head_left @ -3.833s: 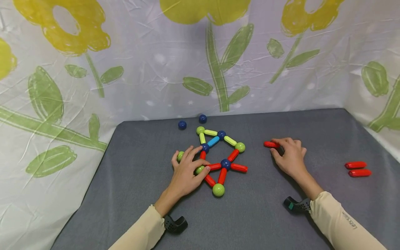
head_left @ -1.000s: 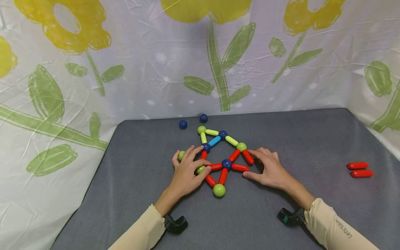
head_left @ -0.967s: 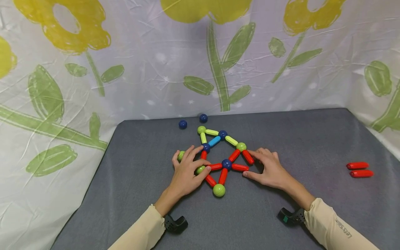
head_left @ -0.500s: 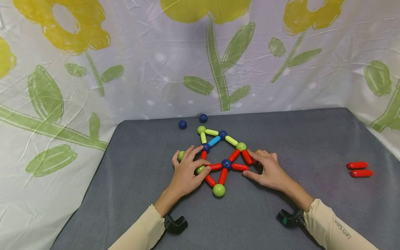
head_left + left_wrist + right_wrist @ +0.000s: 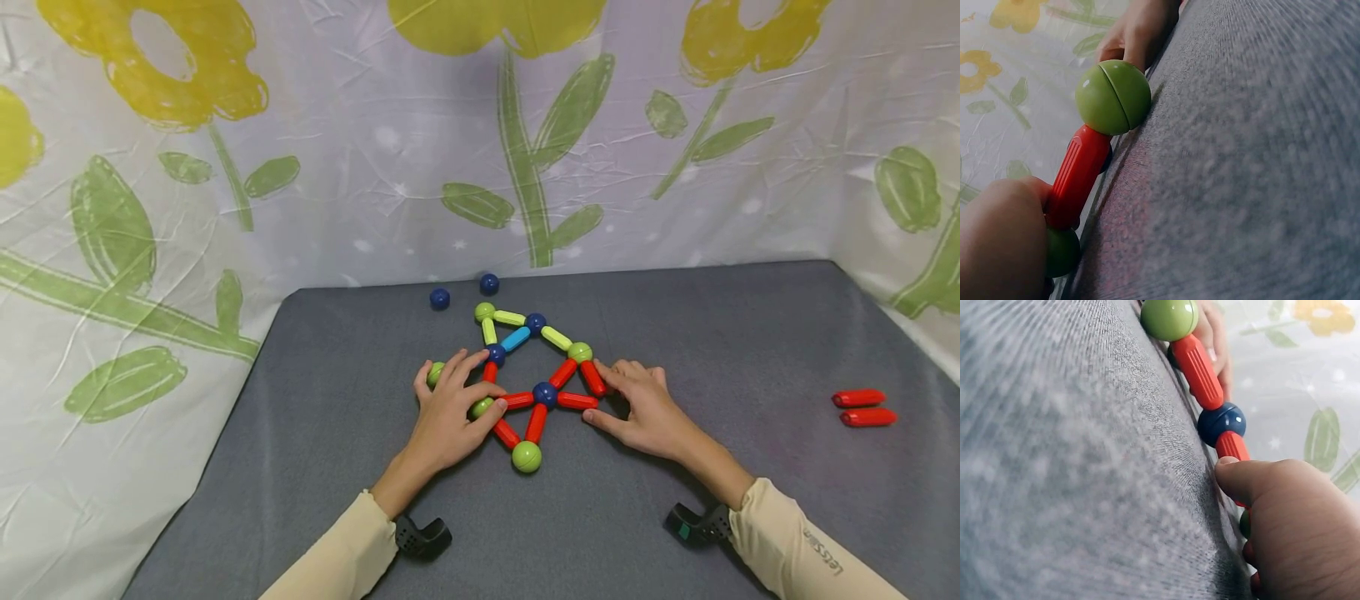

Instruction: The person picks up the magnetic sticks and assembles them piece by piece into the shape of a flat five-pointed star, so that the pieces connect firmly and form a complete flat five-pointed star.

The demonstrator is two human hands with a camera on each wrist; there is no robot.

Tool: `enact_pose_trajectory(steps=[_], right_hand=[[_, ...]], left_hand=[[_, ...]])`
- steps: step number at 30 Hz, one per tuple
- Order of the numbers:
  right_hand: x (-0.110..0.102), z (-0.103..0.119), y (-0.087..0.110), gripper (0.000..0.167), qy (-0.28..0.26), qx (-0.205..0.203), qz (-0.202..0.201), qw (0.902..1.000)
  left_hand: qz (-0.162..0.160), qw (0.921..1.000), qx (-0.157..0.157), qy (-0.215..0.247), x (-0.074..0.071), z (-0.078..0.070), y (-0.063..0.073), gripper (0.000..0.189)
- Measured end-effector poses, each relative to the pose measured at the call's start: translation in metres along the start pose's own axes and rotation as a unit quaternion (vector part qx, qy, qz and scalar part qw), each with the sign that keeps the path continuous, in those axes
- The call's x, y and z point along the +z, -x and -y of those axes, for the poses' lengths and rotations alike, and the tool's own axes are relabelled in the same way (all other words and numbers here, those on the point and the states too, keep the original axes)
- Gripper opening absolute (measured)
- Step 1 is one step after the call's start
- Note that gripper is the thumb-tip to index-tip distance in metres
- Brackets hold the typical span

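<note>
A flat figure of magnetic rods and balls lies on the table. My left hand (image 5: 450,412) spreads over its left side, thumb and index finger around a green ball (image 5: 482,408), another finger at a blue ball (image 5: 496,355). The little finger is beside a green ball (image 5: 435,373). My right hand (image 5: 645,408) pinches at the right side: index finger against a slanting red rod (image 5: 592,377), thumb at the end of a level red rod (image 5: 577,402). The slanting rod meets a green ball (image 5: 580,352); the level one meets a blue ball (image 5: 545,394).
Two loose red rods (image 5: 867,417) lie at the right of the grey table (image 5: 637,517). Behind the figure are two blue balls (image 5: 439,298). A flowered cloth (image 5: 360,167) stands along the back and sides. The figure's front corner is a green ball (image 5: 527,457).
My right hand has brought a red rod from the right to the figure's green ball. In the last second its free end has shifted slightly left. My left hand stays in place.
</note>
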State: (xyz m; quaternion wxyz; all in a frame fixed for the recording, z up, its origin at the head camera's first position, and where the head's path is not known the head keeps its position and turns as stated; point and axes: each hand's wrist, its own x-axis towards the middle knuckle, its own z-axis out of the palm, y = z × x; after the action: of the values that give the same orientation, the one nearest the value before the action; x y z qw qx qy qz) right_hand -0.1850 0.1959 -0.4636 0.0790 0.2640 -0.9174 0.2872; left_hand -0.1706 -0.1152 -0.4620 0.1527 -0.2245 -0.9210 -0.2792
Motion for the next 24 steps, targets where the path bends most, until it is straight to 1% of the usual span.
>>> enact_pose_trajectory(steps=[2, 5, 9, 12, 15, 24], right_hand=[[0.0003, -0.0005, 0.0002, 0.079, -0.008, 0.002, -0.009, 0.9999], [0.0007, -0.0014, 0.0001, 0.077, -0.035, 0.0, -0.035, 0.9988], [0.0006, -0.0033, 0.0001, 0.068, -0.064, -0.026, -0.058, 0.9959], [0.0004, -0.0042, 0.0005, 0.059, -0.068, -0.043, -0.056, 0.9951], [0.0003, -0.0042, 0.0005, 0.052, -0.072, -0.047, -0.052, 0.995], [0.0022, -0.0044, 0.0, 0.046, -0.07, -0.049, -0.051, 0.995]], left_hand=[[0.001, 1.0, 0.0, -0.001, 0.0001, -0.0002, 0.0, 0.02], [0.001, 1.0, 0.001, -0.002, 0.0002, -0.0008, 0.0002, 0.02], [-0.001, 1.0, 0.003, -0.001, 0.0004, -0.0011, 0.0001, 0.021], [-0.001, 1.0, 0.003, 0.0, 0.0004, -0.001, -0.0004, 0.021], [-0.002, 1.0, 0.004, -0.001, 0.0, -0.0011, -0.0008, 0.022], [-0.007, 0.9999, 0.007, -0.004, 0.0001, -0.0005, -0.0001, 0.021]])
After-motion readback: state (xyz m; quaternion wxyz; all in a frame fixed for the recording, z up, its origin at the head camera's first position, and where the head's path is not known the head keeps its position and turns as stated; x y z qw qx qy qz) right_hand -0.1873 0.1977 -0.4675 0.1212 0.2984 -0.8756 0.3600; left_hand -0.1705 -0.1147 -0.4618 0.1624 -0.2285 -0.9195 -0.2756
